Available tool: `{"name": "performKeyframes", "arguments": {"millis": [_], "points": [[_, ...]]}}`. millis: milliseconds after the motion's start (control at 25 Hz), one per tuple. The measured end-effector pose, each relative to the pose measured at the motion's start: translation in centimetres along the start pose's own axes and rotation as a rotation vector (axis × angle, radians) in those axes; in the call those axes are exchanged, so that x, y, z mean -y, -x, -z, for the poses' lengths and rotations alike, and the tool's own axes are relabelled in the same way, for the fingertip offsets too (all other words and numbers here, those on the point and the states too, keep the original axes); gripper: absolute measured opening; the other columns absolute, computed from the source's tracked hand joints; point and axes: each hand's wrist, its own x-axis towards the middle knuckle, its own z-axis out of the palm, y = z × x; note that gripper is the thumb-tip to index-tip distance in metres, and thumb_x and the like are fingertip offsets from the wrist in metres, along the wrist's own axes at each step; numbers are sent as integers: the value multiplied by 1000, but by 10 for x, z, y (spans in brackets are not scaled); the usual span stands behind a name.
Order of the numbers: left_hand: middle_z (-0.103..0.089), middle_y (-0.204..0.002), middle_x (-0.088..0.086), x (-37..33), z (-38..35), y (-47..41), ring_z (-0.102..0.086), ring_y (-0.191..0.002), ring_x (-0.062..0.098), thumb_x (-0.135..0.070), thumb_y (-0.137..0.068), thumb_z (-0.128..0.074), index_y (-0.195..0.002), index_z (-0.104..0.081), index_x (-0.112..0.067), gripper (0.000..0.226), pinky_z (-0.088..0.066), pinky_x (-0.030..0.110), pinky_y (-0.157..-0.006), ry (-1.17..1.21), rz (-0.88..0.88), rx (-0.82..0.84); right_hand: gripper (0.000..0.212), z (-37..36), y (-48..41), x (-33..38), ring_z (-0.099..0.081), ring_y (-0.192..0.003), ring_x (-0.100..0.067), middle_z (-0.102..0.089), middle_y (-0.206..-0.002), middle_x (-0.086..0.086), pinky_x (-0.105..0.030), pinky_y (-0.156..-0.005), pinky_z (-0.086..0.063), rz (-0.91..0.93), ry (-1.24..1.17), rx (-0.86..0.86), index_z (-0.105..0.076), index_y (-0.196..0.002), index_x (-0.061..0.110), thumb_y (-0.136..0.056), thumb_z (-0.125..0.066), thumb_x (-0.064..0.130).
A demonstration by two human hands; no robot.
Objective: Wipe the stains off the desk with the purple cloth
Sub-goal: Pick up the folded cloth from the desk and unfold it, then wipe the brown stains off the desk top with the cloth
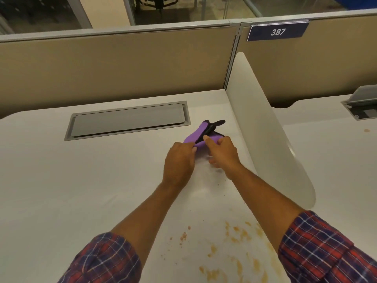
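Note:
The purple cloth (199, 133), folded with a dark inner side showing, lies near the back right of the white desk (81, 190). My left hand (179, 160) pinches its near left edge. My right hand (223, 153) grips its near right edge between thumb and fingers. Both hands hold the cloth partly lifted off the desk. Orange-brown stains (234, 252) are spattered on the desk close to me, between and under my forearms. A few small dark specks (218, 183) lie just behind my right wrist.
A closed grey cable hatch (128, 121) is set into the desk behind and left of the cloth. A white curved divider (265, 129) stands along the desk's right side. Tan partition panels (114, 66) close off the back. The neighbouring desk (330, 152) carries one small stain.

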Motion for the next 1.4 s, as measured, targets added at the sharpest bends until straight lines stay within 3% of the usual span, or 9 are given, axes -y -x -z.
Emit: {"name": "performKeyframes", "arguments": {"millis": [120, 280, 440, 680, 800, 880, 1040, 1240, 1400], "points": [[-74, -117, 6, -41, -13, 23, -58, -98, 8, -17, -108, -54, -127, -68, -12, 24, -55, 26, -92, 301, 44, 137, 73, 10, 4, 8, -67, -102, -28, -61, -127, -10, -42, -83, -64, 20, -38, 12, -35, -146, 15, -90, -78, 36], [-66, -135, 0, -47, 2, 46, -56, -118, 4, -27, -103, -64, -142, -60, -12, 42, -42, 10, -106, 349, 4, 114, 58, 37, 1, 5, -62, -107, -30, -60, -135, -9, -48, -97, -59, 132, 166, -88, -38, -149, 20, -97, -63, 13], [-66, -137, 6, 2, 32, 68, -57, -129, 19, -35, -104, -60, -139, -61, -11, 43, -39, 24, -111, 149, 92, -39, 47, 65, 11, 3, -61, -102, -30, -61, -127, -7, -47, -89, -58, 160, 390, -79, -38, -150, 24, -104, -45, 20], [-62, -143, 10, 74, 68, 112, -53, -134, 32, -41, -105, -50, -142, -57, -11, 48, -38, 40, -112, -72, 269, 0, 61, 67, 27, -40, -55, -118, -42, -51, -137, -21, -48, -86, -49, 153, 818, -34, -30, -155, 16, -97, -46, 13], [-53, -153, 12, 86, 75, 129, -46, -144, 34, -47, -104, -47, -147, -50, -13, 55, -37, 50, -117, -137, 283, 62, 79, 55, 39, -75, -36, -146, -48, -22, -166, -30, -51, -112, -41, 429, 1099, -258, -22, -161, 3, -91, -58, 11], [-45, -161, 12, 91, 77, 140, -39, -150, 33, -50, -103, -47, -151, -46, -14, 60, -34, 52, -120, -187, 276, 105, 76, 47, 47, -86, -24, -156, -45, -17, -170, -27, -52, -125, -27, 609, 1056, -348, -19, -162, 1, -96, -53, 14], [-34, -169, 12, 98, 74, 160, -29, -158, 31, -57, -102, -43, -156, -41, -15, 68, -29, 52, -126, -257, 272, 154, 70, 49, 39, -108, -19, -159, -39, -19, -171, -23, -51, -130, -18, 813, 1093, -251, -18, -162, -1, -104, -43, 27], [-33, -170, 13, 103, 71, 162, -28, -159, 32, -56, -104, -39, -157, -43, -12, 70, -28, 52, -126, -316, 219, 189, 79, 50, 12, -119, -17, -159, -39, -22, -171, -23, -55, -130, -14, 571, 1155, -119, -19, -162, 0, -102, -39, 48], [-38, -167, 14, 106, 68, 162, -32, -157, 33, -53, -104, -42, -154, -48, -9, 66, -30, 53, -125, -327, 198, 163, 76, 51, 3, -112, -16, -159, -43, -16, -173, -20, -57, -126, -25, 552, 1111, -81, -20, -164, 8, -102, -47, 43]]}}
